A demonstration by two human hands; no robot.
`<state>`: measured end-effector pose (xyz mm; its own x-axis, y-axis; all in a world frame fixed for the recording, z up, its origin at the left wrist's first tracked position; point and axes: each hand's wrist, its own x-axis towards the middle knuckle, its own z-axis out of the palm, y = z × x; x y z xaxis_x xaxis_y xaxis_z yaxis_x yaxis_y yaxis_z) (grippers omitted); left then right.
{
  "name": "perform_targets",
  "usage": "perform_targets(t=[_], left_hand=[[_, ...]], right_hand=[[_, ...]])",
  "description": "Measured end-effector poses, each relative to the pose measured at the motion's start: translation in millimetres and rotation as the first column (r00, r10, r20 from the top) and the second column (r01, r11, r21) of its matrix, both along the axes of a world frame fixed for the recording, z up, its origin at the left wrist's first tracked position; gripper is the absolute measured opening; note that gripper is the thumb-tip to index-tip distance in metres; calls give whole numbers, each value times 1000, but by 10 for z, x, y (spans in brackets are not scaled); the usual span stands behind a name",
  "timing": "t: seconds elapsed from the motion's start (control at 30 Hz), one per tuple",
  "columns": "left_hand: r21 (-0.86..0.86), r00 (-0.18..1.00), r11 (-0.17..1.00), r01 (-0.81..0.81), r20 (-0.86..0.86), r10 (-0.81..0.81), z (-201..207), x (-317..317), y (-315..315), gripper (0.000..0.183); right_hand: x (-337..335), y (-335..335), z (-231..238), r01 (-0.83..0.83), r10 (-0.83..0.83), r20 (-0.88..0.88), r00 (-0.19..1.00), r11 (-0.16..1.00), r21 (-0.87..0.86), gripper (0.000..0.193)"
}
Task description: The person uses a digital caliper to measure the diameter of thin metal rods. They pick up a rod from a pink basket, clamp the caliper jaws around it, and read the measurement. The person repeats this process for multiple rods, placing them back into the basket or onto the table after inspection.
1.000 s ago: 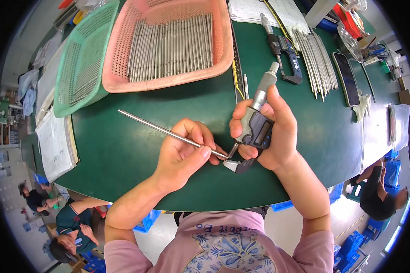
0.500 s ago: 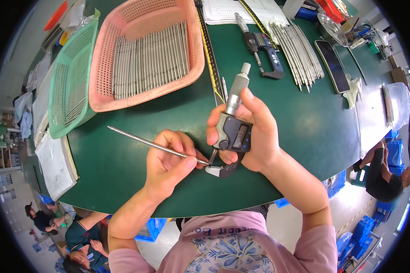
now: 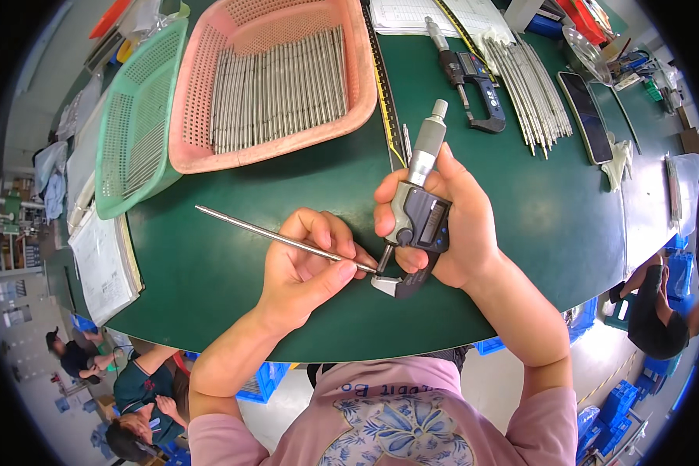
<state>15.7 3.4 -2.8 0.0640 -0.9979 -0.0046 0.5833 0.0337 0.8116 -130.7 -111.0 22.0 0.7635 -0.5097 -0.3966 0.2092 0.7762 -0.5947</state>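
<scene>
The left hand (image 3: 307, 268) is closed around a thin metal rod (image 3: 272, 237), pinched between thumb and fingers, and the rod slants up to the left over bare green worktop (image 3: 210, 272). Its near end sits in the jaws of a digital micrometer (image 3: 415, 225), which the right hand (image 3: 450, 225) grips around the body, thimble pointing up and away. Both hands hover near the front edge of the worktop, close to the person's chest.

Behind them stands a pink basket (image 3: 202, 93) filled with rows of similar rods, and a green basket (image 3: 132, 140) leans just beside it on the left. A long ruler (image 3: 382, 93) lies along the pink basket's right side. Farther right rest a second micrometer (image 3: 470, 78), a loose bundle of rods (image 3: 524, 85) and a dark phone (image 3: 586, 116). Papers (image 3: 105, 264) lie at the left edge.

The open room is the green stretch under and left of the rod; the baskets close it off behind. Beyond the curved rim, other people (image 3: 132, 388) sit below left.
</scene>
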Motion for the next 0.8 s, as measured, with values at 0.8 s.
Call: perform_targets(t=[0.8], left_hand=[[-13, 997, 1000, 5, 73, -4, -5, -18, -7, 28]], right_hand=[[-16, 3, 29, 0, -1, -62, 998, 1000, -15, 62]])
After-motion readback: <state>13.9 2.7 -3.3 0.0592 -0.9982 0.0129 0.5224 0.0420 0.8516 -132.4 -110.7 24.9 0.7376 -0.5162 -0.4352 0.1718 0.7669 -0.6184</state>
